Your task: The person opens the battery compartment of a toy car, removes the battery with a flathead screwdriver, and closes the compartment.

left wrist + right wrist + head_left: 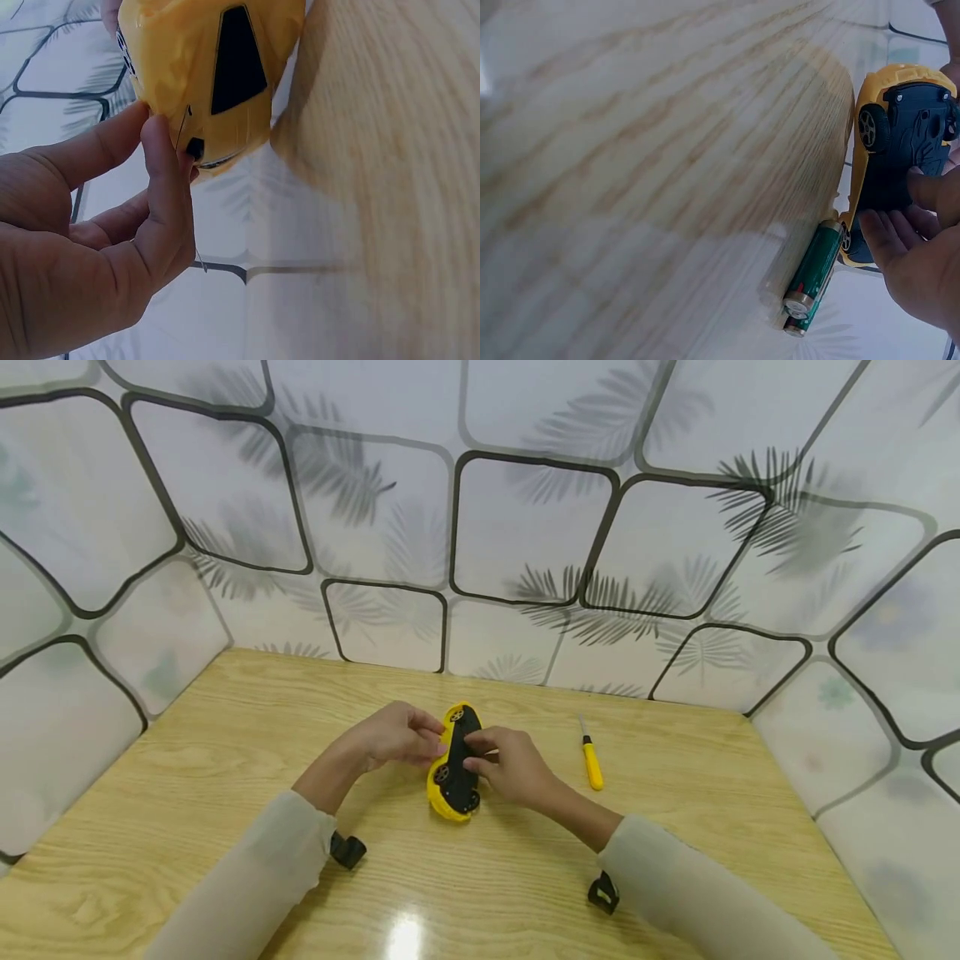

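Note:
A yellow toy car (442, 783) stands tipped on its side on the table, its black underside and wheels facing right. My left hand (393, 739) is at the car's yellow body; in the left wrist view its thumb and index finger pinch the edge near a dark window. My right hand (517, 768) holds the car from the underside, thumb and bent fingers against the black base. Whether a separate cover lies under those fingers cannot be told. Beside the car, two green batteries (814, 262) lie on the table in the right wrist view; the head view hides them.
A screwdriver (592, 764) with a yellow handle lies to the right of my right hand, its tip pointing toward the back. The wooden table (247, 710) meets a patterned cloth wall (390, 627) at the back and sides. Dark wrist-worn cameras show under both sleeves.

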Motion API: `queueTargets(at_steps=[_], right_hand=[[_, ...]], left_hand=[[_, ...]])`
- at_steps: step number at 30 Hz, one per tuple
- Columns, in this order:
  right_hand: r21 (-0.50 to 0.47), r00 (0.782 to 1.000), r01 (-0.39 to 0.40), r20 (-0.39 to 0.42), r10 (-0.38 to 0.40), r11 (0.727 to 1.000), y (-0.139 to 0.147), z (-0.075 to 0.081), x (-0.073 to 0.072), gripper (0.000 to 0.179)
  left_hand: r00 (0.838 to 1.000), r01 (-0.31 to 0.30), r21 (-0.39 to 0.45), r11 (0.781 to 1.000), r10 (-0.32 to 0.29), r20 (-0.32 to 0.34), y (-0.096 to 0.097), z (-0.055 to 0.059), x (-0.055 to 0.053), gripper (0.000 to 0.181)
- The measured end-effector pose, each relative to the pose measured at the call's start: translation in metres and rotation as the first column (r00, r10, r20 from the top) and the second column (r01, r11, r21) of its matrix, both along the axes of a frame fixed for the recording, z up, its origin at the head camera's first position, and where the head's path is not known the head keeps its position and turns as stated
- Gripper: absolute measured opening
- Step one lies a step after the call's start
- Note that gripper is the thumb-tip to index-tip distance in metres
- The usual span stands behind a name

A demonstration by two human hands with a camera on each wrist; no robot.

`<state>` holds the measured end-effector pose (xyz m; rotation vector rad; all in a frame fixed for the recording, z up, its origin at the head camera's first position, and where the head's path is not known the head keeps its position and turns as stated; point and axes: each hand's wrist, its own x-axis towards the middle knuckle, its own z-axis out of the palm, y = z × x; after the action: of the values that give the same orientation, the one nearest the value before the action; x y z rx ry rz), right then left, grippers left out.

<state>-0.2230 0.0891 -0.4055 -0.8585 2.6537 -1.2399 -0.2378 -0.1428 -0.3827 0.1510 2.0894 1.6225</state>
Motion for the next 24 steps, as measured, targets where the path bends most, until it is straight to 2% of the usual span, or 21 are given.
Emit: queueTargets(at_steps=[5,12,20,24], right_hand=[[-0.033,0.998,0.048,0.050,-0.046,0.998,0.002,-0.002,-0.001,0.031],[-0.054,0.995,0.069,0.077,-0.065,0.996,0.007,-0.003,-0.003,0.028],[0.000,0.995,0.071,0.073,-0.070,0.998,0.015,-0.001,-0.005,0.025],[0.051,0.997,0.022,0.078,-0.026,0.998,0.022,0.004,-0.008,0.024]], left_hand=[[0.996,0.004,-0.078,0.997,-0.011,-0.085,0.010,0.008,0.002,0.046],[0.990,0.027,-0.197,0.980,-0.054,-0.130,0.023,0.019,0.005,0.055],[0.978,0.032,-0.280,0.959,-0.088,-0.190,0.043,0.025,0.008,0.058],[0.974,0.014,-0.329,0.944,-0.088,-0.210,0.049,0.025,0.009,0.058]])
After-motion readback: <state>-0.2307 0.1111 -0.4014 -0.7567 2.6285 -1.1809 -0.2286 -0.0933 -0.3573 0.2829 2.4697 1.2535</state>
